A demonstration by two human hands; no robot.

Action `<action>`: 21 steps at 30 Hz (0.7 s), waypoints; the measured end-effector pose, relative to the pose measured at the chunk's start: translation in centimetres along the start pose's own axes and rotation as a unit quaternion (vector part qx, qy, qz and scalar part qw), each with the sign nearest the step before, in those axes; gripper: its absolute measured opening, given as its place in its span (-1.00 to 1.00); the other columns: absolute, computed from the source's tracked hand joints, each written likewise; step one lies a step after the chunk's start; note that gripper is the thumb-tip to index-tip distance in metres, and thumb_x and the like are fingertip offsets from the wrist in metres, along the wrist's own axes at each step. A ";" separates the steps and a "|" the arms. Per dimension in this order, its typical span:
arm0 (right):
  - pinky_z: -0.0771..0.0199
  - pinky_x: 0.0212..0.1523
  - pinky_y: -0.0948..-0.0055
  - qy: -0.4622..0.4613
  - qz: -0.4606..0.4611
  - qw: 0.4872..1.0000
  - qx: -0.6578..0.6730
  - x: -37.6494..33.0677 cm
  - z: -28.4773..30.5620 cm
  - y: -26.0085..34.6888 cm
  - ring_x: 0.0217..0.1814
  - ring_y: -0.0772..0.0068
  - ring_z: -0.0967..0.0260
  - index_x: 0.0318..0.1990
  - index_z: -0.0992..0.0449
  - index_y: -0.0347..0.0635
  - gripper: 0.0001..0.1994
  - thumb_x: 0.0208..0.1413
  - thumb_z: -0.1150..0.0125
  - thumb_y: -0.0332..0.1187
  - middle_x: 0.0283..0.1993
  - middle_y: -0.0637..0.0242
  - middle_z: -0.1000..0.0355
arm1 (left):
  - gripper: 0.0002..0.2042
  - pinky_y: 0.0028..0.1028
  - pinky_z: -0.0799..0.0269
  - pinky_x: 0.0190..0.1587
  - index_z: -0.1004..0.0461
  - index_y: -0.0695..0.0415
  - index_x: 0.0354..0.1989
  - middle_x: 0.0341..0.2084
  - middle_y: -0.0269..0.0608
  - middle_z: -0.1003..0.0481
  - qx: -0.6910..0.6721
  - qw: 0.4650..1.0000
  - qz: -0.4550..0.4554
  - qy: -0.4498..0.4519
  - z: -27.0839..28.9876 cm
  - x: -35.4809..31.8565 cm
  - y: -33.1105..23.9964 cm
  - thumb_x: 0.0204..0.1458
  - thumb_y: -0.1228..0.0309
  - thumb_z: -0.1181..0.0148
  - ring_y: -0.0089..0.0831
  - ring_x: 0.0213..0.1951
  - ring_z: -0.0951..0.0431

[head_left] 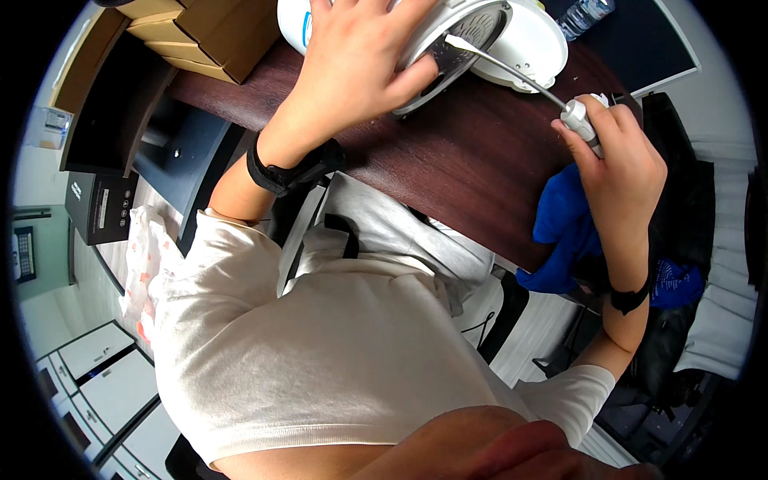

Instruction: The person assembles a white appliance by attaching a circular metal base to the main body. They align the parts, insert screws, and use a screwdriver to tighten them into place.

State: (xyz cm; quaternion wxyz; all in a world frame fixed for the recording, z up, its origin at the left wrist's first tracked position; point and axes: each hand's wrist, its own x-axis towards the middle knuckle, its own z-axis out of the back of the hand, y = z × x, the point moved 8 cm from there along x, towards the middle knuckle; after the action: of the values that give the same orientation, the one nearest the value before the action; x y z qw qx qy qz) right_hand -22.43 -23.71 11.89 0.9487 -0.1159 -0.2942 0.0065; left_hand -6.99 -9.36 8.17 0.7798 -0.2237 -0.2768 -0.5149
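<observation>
My left hand (360, 60) lay spread over a white appliance (438, 34) at the far side of the dark brown table (456, 164), the thumb set well apart from the fingers and pressed near the rim. The fingertips ran past the upper edge of my view, so I could not tell how firmly that hand had hold. A slotted grey face (484, 28) showed inside the rim, turned toward my right.

My right hand (628, 156) was curled closed around the light grey handle (579, 124) of a thin tool (524, 78). Its metal shaft slanted up and leftward, with the flat white tip in line with the opening.

Just beside the appliance lay a round white part (532, 44), and beyond it a clear bottle (586, 16). Cardboard boxes (212, 40) stood to my left. A blue cloth (560, 232) hung at the table's right edge, near my right forearm.
</observation>
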 end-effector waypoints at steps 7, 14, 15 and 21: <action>-0.37 -0.48 0.43 -0.007 0.012 1.000 -0.005 0.3 0.5 0.1 -0.45 0.37 -0.42 -0.18 -0.58 -0.11 -0.66 -0.12 -0.46 -0.22 -0.43 0.34 -0.34 | -0.24 0.38 0.17 0.25 -0.18 0.03 0.36 0.33 0.14 -0.07 -0.005 1.000 0.017 0.022 0.1 0.0 -0.1 -0.13 0.24 -0.21 0.30 0.34 0.01; -0.36 -0.48 0.43 -0.004 0.025 1.000 -0.013 0.6 0.6 0.2 -0.46 0.36 -0.40 -0.17 -0.58 -0.09 -0.67 -0.11 -0.45 -0.20 -0.43 0.34 -0.33 | -0.25 0.39 0.17 0.25 -0.17 0.03 0.36 0.32 0.14 -0.07 -0.001 1.000 0.010 0.019 0.2 0.1 -0.3 -0.12 0.24 -0.21 0.31 0.33 0.00; -0.36 -0.48 0.43 -0.001 0.027 0.999 -0.020 0.6 0.7 0.3 -0.46 0.35 -0.40 -0.17 -0.57 -0.08 -0.67 -0.10 -0.44 -0.20 -0.43 0.34 -0.32 | -0.25 0.40 0.17 0.25 -0.17 0.03 0.36 0.32 0.15 -0.07 -0.003 1.000 0.013 0.023 0.2 0.1 -0.3 -0.12 0.24 -0.21 0.31 0.33 0.00; -0.36 -0.45 0.45 0.022 0.116 0.985 -0.122 2.7 2.6 1.0 -0.44 0.37 -0.39 -0.09 -0.57 -0.06 -0.65 -0.05 -0.41 -0.22 -0.40 0.35 -0.36 | -0.25 0.41 0.16 0.23 -0.16 0.04 0.36 0.31 0.17 -0.06 -0.003 1.000 0.019 0.019 0.4 -0.1 -0.2 -0.10 0.25 -0.21 0.32 0.33 0.00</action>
State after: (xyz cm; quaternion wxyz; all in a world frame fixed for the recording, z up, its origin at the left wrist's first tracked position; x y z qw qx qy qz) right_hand -21.57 -21.96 15.27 0.9264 -0.2645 -0.2564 0.0782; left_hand -7.30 -9.15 8.43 0.7937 -0.2215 -0.2565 -0.5051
